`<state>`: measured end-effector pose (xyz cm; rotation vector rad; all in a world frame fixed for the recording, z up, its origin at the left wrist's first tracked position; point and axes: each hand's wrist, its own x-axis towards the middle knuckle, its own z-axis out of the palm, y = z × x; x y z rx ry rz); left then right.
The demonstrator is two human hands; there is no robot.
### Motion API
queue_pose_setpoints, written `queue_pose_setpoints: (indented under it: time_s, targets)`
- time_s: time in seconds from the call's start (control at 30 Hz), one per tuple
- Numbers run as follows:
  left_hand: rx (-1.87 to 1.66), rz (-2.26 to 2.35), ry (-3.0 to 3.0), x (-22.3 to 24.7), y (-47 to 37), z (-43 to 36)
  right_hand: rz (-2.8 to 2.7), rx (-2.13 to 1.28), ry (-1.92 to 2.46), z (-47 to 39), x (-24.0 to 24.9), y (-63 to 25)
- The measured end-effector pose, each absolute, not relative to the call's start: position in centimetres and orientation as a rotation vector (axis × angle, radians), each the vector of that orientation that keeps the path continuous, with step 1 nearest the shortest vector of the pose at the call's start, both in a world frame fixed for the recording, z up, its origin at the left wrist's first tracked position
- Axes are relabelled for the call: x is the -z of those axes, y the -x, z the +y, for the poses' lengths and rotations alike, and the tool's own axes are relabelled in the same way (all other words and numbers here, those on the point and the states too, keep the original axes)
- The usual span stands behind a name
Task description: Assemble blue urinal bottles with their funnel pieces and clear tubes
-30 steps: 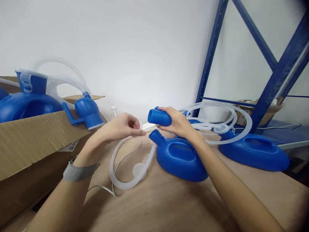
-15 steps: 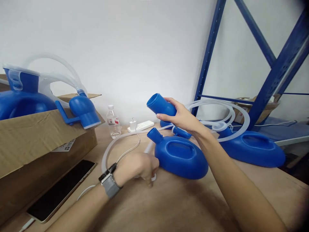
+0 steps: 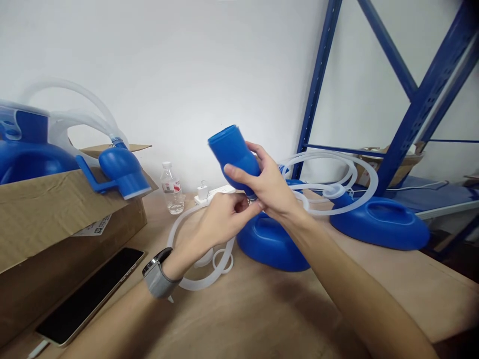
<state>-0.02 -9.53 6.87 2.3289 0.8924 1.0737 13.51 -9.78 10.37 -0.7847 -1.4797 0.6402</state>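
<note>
A blue plastic funnel-shaped cup [image 3: 230, 148] is tilted in my right hand [image 3: 271, 182], its wide mouth up and to the left. My left hand [image 3: 230, 214] is closed at the cup's narrow lower end. What its fingertips hold is hidden, though a bit of metal shows there. Below both hands lies a blue jug [image 3: 275, 244] with a moulded handle, partly covered by them. A clear hose [image 3: 198, 283] loops on the table under my left hand, beside a white ring-shaped cap strap [image 3: 223, 262].
A cardboard box [image 3: 41, 214] on the left holds another blue jug [image 3: 33, 159] and cup [image 3: 125, 169]. A phone [image 3: 92, 296], water bottle [image 3: 172, 192] and power strip [image 3: 220, 191] are nearby. Another blue jug [image 3: 381, 224] with coiled hose [image 3: 374, 184] lies right, before a blue rack [image 3: 314, 89].
My left hand has risen from the table to the cup's narrow end. My right hand has moved slightly left, turning the cup more upright.
</note>
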Motion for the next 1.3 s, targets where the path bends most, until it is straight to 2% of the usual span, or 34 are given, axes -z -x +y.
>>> queue_pose_setpoints:
  time_s: [0.13, 0.37, 0.63, 0.83, 0.97, 1.07, 1.17, 1.3]
  targets:
    - [-1.13, 0.98, -2.572, -7.1, 0.5, -9.3, -1.445, -0.691, 0.747, -9.3, -9.9, -13.4]
    - [-1.126, 0.995, -2.414, -7.0, -0.2, -9.2, -1.563, -0.44, 0.791, -8.4, -9.3, -13.4]
    - [-0.916, 1.002, -2.393, -7.1, -0.4, -9.8, -1.491, -0.463, 0.741, -8.2, -9.2, -13.3]
    - [-0.771, 0.867, -2.506, -7.3, 0.3, -9.5, -1.495, -0.683, 0.642, -8.7, -10.0, -13.9]
    - [-0.88, 0.792, -2.371, -6.3, 0.4, -8.5, -1.531, -0.658, 0.646, -9.1, -10.2, -14.0]
    - [-1.023, 0.735, -2.013, -6.1, 0.5, -7.7, -1.59, -0.665, 0.65, -9.1, -10.1, -13.9]
    - [-1.188, 0.583, -1.67, -6.8, 1.0, -7.3, -1.666, -0.579, 0.644, -8.9, -10.0, -13.9]
    - [-1.414, 0.507, -1.51, -8.3, 2.2, -7.1, -1.811, -0.443, 0.679, -8.7, -9.7, -14.1]
